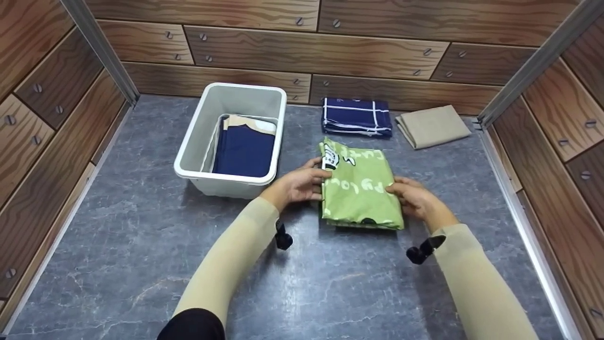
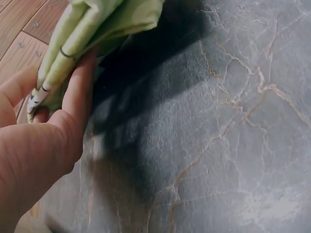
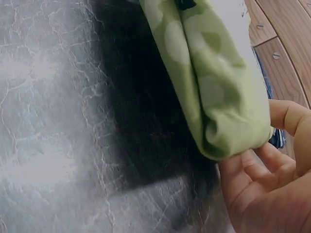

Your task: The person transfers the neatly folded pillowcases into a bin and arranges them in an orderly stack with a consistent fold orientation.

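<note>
While lifted, green cloth [image 1: 359, 191] sits between 2 hands.

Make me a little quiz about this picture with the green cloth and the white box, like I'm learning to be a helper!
1. True or false: both hands hold the folded green cloth, the left hand on one side and the right hand on the other.
2. What already lies inside the white bin? A) a dark blue folded cloth B) a red towel C) nothing
3. Fill in: at the back of the grey table, beside the dark blue cloth with white lines, lies a folded ____ cloth.

Key: 1 true; 2 A; 3 beige.
</note>
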### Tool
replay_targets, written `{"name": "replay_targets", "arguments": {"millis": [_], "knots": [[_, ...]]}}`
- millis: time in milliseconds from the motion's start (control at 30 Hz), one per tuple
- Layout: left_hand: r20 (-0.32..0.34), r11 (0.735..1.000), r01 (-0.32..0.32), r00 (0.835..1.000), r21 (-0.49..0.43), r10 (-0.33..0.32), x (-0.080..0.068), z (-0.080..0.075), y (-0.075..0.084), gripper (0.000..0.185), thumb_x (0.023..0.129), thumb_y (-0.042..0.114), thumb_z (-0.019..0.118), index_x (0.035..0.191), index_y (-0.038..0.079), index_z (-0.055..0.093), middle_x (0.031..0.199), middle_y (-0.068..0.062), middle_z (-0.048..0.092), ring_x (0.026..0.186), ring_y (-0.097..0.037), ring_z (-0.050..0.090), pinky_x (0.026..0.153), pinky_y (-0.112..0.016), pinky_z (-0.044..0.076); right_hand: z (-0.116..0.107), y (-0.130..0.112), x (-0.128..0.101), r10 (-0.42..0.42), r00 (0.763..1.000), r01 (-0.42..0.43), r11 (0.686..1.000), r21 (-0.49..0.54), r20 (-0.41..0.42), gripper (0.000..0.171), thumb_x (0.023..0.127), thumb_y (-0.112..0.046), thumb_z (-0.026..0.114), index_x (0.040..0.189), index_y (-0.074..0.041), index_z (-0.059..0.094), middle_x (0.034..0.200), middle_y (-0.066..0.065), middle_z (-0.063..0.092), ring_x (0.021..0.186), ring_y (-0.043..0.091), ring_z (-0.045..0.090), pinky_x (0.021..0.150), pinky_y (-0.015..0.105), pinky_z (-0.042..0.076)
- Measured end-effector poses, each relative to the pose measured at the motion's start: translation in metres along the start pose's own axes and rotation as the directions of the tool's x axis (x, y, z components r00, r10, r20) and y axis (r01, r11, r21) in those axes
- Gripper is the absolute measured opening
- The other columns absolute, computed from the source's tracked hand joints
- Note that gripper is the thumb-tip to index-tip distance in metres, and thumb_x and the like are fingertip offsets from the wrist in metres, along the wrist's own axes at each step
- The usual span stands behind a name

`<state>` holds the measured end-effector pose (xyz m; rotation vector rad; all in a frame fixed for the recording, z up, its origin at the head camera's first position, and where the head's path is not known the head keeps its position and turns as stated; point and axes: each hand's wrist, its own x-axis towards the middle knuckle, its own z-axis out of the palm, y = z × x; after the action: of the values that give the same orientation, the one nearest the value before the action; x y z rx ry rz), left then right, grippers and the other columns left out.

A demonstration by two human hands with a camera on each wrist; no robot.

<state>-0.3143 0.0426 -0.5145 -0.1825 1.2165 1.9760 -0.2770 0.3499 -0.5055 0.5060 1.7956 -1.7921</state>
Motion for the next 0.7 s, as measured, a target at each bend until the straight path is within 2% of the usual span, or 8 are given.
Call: {"name": "replay_targets", "arguments": {"millis": [133,300,533,700], "knots": [[0.041,1.000,-0.014,0.999,0.018,0.013,-0.002,0.002,0.000,0.079,0.096,0.011,0.061,0.154,0.038,0.016,0.120,-0.013,0.061,0.095,-0.031,0.065,0.075,-0.041,0.055,-0.004,0.002,-0.002,-0.035,0.999,0.032,0.998,0.058,0.039,0.072,0.098,-0.007,0.057,0.158,-0.009,0.018,0.093,-0.005,0.070,0.083,0.011,0.068,0.080,0.031,0.059],[0.072,0.999,-0.030,0.997,0.028,0.028,-0.006,0.004,0.000,0.074,0.097,0.014,0.060,0.152,0.040,0.018,0.120,-0.011,0.061,0.095,-0.031,0.065,0.074,-0.042,0.053,-0.010,0.001,-0.008,-0.063,0.995,0.055,0.994,0.094,0.079,0.071,0.099,-0.010,0.059,0.157,-0.013,0.019,0.102,-0.004,0.069,0.094,0.015,0.068,0.087,0.034,0.057],[0.089,0.998,-0.055,0.995,0.002,0.055,-0.009,0.005,0.002,0.073,0.097,0.009,0.060,0.152,0.038,0.022,0.114,-0.011,0.062,0.094,-0.031,0.066,0.078,-0.045,0.056,-0.018,-0.004,-0.016,-0.081,0.992,0.073,0.994,0.079,0.098,0.064,0.097,-0.010,0.061,0.150,-0.018,0.027,0.105,-0.001,0.068,0.094,0.017,0.068,0.083,0.035,0.057],[0.089,0.998,-0.057,0.995,0.013,0.056,-0.012,0.010,0.005,0.073,0.097,0.010,0.060,0.152,0.038,0.022,0.112,-0.010,0.063,0.094,-0.030,0.066,0.077,-0.043,0.056,-0.020,-0.007,-0.020,-0.097,0.988,0.087,0.993,0.084,0.116,0.068,0.099,-0.010,0.058,0.154,-0.015,0.020,0.105,-0.002,0.069,0.095,0.016,0.069,0.081,0.033,0.058]]}}
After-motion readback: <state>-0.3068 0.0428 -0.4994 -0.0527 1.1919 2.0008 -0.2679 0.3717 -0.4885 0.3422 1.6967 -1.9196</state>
